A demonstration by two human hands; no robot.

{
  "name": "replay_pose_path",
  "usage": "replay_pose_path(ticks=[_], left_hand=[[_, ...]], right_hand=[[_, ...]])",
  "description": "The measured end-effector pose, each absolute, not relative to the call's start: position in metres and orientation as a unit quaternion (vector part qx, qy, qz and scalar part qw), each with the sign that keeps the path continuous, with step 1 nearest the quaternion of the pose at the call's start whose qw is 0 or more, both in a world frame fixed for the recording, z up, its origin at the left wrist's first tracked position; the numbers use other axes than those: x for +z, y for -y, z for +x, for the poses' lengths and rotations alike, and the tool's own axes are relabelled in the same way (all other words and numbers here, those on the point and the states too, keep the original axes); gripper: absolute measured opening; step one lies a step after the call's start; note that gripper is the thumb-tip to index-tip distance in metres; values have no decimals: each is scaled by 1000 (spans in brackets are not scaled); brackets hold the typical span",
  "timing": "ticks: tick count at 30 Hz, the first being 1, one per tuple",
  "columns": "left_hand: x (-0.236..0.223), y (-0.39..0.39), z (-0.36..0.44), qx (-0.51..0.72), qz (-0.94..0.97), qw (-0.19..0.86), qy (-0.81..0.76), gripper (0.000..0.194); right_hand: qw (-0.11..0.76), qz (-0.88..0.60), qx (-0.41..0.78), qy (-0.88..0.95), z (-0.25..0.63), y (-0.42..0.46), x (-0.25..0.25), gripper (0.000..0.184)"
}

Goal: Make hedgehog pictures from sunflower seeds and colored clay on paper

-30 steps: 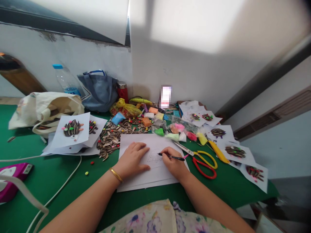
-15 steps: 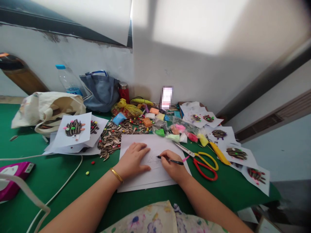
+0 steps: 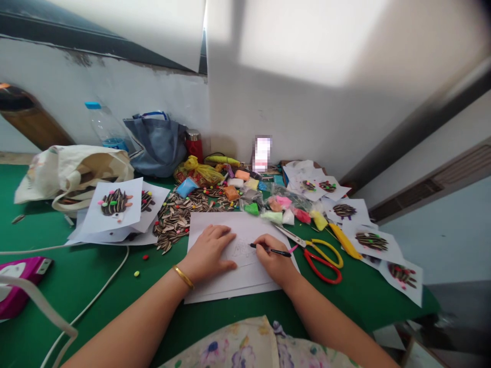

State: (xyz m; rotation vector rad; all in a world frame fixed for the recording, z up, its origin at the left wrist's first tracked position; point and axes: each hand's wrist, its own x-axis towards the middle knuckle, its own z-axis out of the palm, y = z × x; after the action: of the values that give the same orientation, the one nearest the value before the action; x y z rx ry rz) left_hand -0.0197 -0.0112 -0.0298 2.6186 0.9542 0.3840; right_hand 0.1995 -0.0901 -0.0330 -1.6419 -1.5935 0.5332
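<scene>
White paper sheets [image 3: 230, 283] lie stacked on the green table in front of me, with a faint pencil-thin drawing on the top one. My left hand [image 3: 210, 254] rests flat on the paper's left side, fingers stretched out and thumb apart. Pinched in my right hand [image 3: 273, 263] is a black pen [image 3: 282, 252], its tip at the right side of the drawn lines. Scissors [image 3: 320, 255] with one yellow and one red handle lie right of that hand. Beyond the paper, sunflower seeds [image 3: 174, 225] are heaped among small coloured balls.
Bags of coloured clay [image 3: 303, 215] lie behind the paper. Seed-covered hedgehog pictures stand in a stack [image 3: 130, 217] at left and a row [image 3: 402, 276] at right. A yellow cutter [image 3: 347, 243], a lit phone [image 3: 262, 153], a white cable [image 3: 103, 289] and a purple device [image 3: 23, 286] surround the work.
The pen tip has shifted slightly, and the drawn lines beside it look a little denser. My left hand stays in place; the whole view has drifted a bit.
</scene>
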Motion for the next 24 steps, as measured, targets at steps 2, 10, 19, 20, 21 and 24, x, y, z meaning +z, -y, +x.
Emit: replay_pose_path(ticks=[2, 10, 19, 20, 21, 24], left_hand=[[-29, 11, -20, 130, 918, 164, -336, 77], [-30, 11, -19, 127, 919, 161, -337, 78], [-30, 11, -19, 128, 920, 159, -334, 77], [-30, 11, -19, 128, 920, 159, -335, 77], [-30, 11, -19, 129, 920, 160, -335, 77], [-30, 11, -19, 128, 919, 163, -337, 78]], right_hand=[[381, -647, 212, 626, 200, 90, -34, 15], [373, -650, 221, 624, 199, 90, -31, 15], [363, -658, 216, 623, 198, 89, -33, 15], [365, -657, 216, 624, 199, 89, -33, 14], [367, -655, 217, 624, 199, 88, -34, 14], [384, -651, 223, 616, 201, 89, -34, 14]])
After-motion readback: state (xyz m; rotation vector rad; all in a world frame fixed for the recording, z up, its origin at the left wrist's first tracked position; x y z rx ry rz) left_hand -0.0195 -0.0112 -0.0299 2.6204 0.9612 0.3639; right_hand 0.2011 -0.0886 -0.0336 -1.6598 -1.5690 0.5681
